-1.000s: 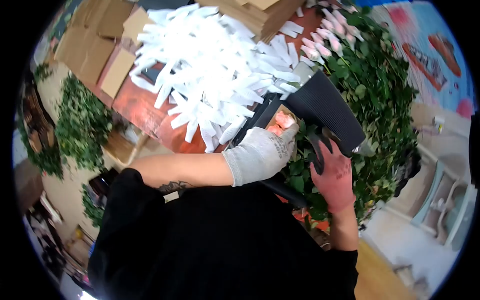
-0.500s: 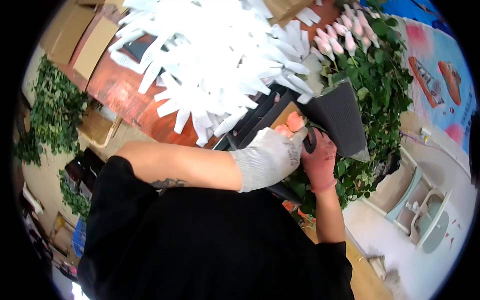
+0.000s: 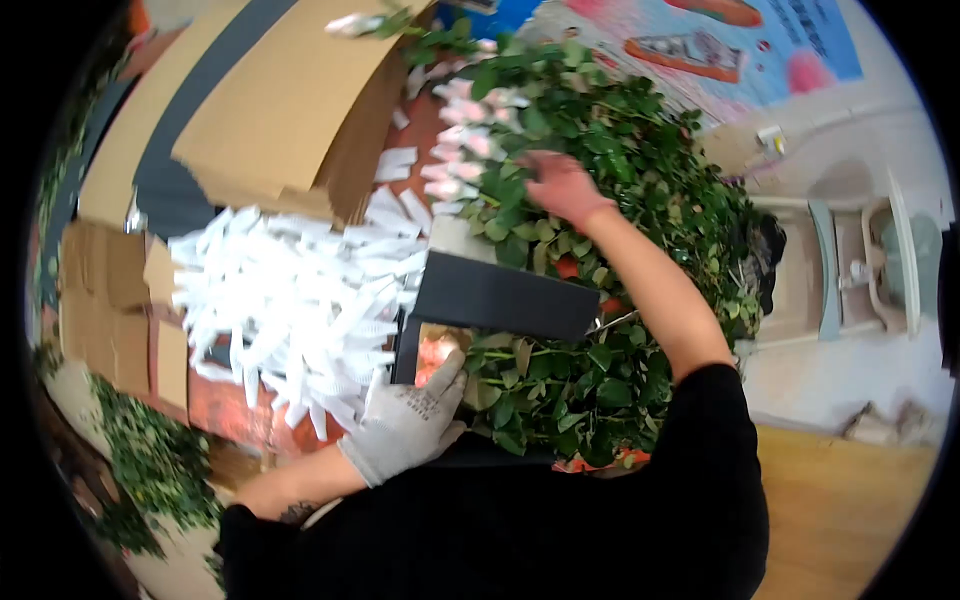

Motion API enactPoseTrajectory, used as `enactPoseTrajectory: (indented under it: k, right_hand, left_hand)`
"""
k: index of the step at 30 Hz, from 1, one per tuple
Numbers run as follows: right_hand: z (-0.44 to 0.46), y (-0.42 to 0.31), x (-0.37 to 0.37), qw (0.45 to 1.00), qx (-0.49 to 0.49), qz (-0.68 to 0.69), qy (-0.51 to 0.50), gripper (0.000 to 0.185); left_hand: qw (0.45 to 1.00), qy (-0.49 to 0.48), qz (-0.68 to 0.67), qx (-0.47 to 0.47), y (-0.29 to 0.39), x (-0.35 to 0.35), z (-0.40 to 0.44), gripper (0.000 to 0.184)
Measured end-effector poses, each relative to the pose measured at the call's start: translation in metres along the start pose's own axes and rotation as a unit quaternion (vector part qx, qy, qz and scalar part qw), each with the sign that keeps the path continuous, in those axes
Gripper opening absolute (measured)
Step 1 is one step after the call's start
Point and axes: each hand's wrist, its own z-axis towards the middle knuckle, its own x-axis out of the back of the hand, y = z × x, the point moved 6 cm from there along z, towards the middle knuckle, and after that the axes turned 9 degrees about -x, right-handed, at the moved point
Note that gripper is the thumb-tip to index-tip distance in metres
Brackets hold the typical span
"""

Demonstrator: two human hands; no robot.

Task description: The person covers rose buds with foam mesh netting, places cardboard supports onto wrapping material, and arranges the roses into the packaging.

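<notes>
My left hand (image 3: 405,425), in a pale grey glove, rests beside peach-pink roses (image 3: 436,352) in a black holder with a cardboard-brown lining. Its fingers stretch out along the blooms and touch them; the palm side is hidden. A dark flat panel (image 3: 505,295) lies across the green stems just above these roses. My right hand (image 3: 565,190), in a pink glove with dark fingertips, is over the leafy stems (image 3: 640,150). Its slightly blurred fingers are apart, and I see nothing in them. Left of it lie pale pink roses (image 3: 455,145) in white sleeves.
A heap of white mesh sleeves (image 3: 290,310) covers the red table (image 3: 225,405) on the left. Behind it stands a stack of brown cardboard sheets (image 3: 290,90). An open carton (image 3: 100,310) is at far left. A pale plastic chair (image 3: 905,265) stands at right.
My right hand has left the peach roses and reached forward over the foliage. My left hand stays at those roses. The view has turned, and the dark panel now lies across the stems.
</notes>
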Motion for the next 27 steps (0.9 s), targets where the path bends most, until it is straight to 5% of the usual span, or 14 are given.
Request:
enactPoseTrajectory:
  k: [4, 8, 10, 14, 17, 19, 22, 24, 25, 27]
  right_hand:
    - [0.031, 0.0, -0.031, 0.976, -0.15, -0.06, -0.149, 0.03]
    - [0.031, -0.005, -0.043, 0.97, -0.146, -0.044, -0.188, 0.034]
    - [0.021, -0.004, -0.012, 0.987, -0.055, -0.145, -0.034, 0.032]
    - [-0.04, 0.01, 0.19, 0.962, -0.189, -0.078, 0.179, 0.02]
    - [-0.126, 0.077, 0.319, 0.814, -0.138, -0.506, 0.251, 0.009]
    - [-0.204, 0.144, 0.416, 0.756, -0.217, -0.519, 0.336, 0.014]
    - [-0.355, 0.188, 0.547, 0.601, -0.377, -0.191, 0.679, 0.041]
    - [-0.387, 0.135, 0.589, 0.567, -0.385, -0.193, 0.703, 0.036]
    - [-0.375, 0.094, 0.582, 0.635, -0.234, -0.085, 0.731, 0.031]
    - [-0.335, 0.021, 0.539, 0.725, -0.169, -0.053, 0.666, 0.029]
  left_hand:
    - [0.999, -0.025, -0.03, 0.018, 0.0, 0.001, 0.004, 0.06]
    - [0.996, -0.062, -0.037, 0.045, 0.002, -0.001, 0.007, 0.059]
    - [0.993, -0.099, -0.027, 0.06, 0.005, 0.001, 0.009, 0.057]
    - [0.999, -0.016, -0.014, 0.039, 0.003, 0.009, 0.009, 0.045]
    - [0.999, 0.002, 0.036, 0.012, 0.013, 0.024, 0.019, 0.039]
    - [0.997, 0.016, 0.071, -0.002, 0.016, 0.028, 0.017, 0.04]
    - [0.99, 0.044, 0.122, -0.053, 0.023, 0.025, 0.016, 0.041]
    - [0.991, 0.051, 0.108, -0.052, 0.022, 0.019, 0.018, 0.041]
    - [0.991, 0.064, 0.105, -0.06, 0.023, 0.018, 0.019, 0.041]
    - [0.994, 0.06, 0.069, -0.053, 0.015, 0.007, 0.015, 0.05]
